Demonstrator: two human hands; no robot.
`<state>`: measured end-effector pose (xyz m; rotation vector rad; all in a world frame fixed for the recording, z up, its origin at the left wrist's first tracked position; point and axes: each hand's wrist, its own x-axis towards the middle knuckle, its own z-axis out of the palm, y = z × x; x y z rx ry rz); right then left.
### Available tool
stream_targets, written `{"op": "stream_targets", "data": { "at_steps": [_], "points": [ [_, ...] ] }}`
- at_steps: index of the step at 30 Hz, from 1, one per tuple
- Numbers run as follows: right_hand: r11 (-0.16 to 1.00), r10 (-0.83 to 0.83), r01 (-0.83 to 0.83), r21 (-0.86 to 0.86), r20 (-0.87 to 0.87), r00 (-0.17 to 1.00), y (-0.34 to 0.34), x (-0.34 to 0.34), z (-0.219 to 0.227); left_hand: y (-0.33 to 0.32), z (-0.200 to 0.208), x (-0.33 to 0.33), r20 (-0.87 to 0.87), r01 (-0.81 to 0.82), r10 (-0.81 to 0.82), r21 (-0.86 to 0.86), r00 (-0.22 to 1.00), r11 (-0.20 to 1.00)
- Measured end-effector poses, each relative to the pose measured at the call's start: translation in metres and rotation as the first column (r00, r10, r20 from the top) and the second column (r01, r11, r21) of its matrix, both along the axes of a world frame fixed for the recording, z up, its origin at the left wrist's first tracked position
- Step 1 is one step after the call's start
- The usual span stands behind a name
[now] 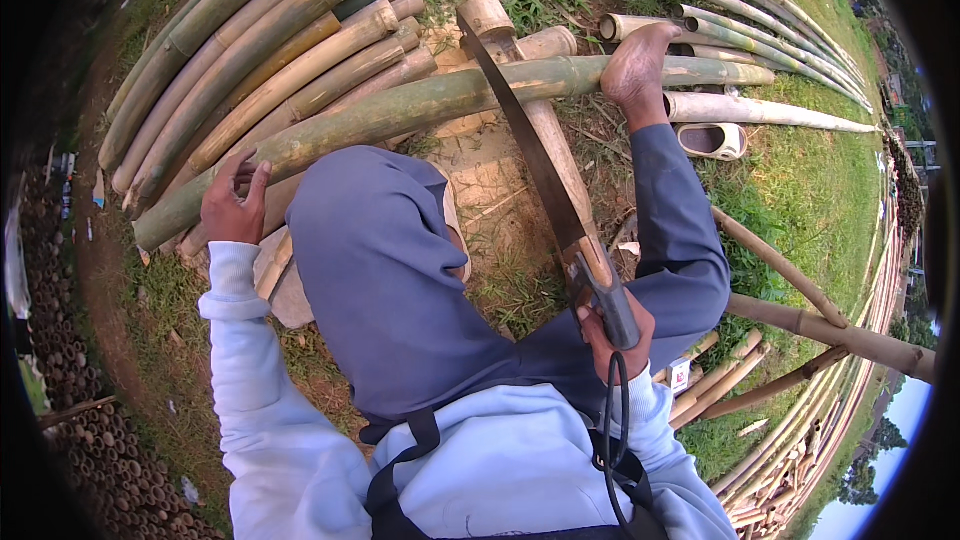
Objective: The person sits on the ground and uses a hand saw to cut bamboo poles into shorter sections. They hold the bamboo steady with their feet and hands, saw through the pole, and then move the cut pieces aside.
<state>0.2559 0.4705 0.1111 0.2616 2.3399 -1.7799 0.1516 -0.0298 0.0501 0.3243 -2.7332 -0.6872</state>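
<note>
A long green bamboo pole (390, 112) lies crosswise in front of me. At its left end, my left hand (236, 202) is closed against the pole with curled fingers. My right hand (618, 335) grips the dark handle of a handsaw (530, 145), whose long blade points up and away. The blade crosses the green pole near its middle; whether the teeth are in the bamboo I cannot tell. My bare right foot (637, 75) presses on the pole right of the blade. A pale bamboo support piece (555, 155) passes under the pole beside the saw.
Several cut bamboo poles (270, 35) are stacked at the far left. More long poles (760, 30) lie on the grass at the far right. A light clog (713, 140) sits below them. Bamboo struts (800, 325) stand at the right, and sawdust (490, 165) covers the ground ahead.
</note>
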Motion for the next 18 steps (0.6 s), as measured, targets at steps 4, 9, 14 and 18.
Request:
{"op": "stream_targets", "data": {
  "at_steps": [4,9,14,18],
  "points": [
    [1.0,-0.005,0.005,-0.023,-0.009,1.0,-0.005,-0.001,0.003,0.064,-0.033,-0.08,-0.002,0.366,-0.381,-0.272,0.925,0.89],
    [1.0,-0.026,0.026,0.013,0.018,0.999,-0.006,0.003,0.011,0.102,-0.027,-0.139,0.406,0.445,-0.329,-0.233,0.853,0.865],
    [0.987,0.033,-0.036,0.157,0.02,0.999,0.006,0.007,0.02,0.115,-0.026,-0.143,0.608,0.473,-0.263,-0.213,0.749,0.855],
    [0.967,0.116,-0.104,0.233,-0.04,0.992,0.017,0.009,0.039,0.115,-0.021,-0.14,0.629,0.472,-0.25,-0.213,0.736,0.855]
  ]
}}
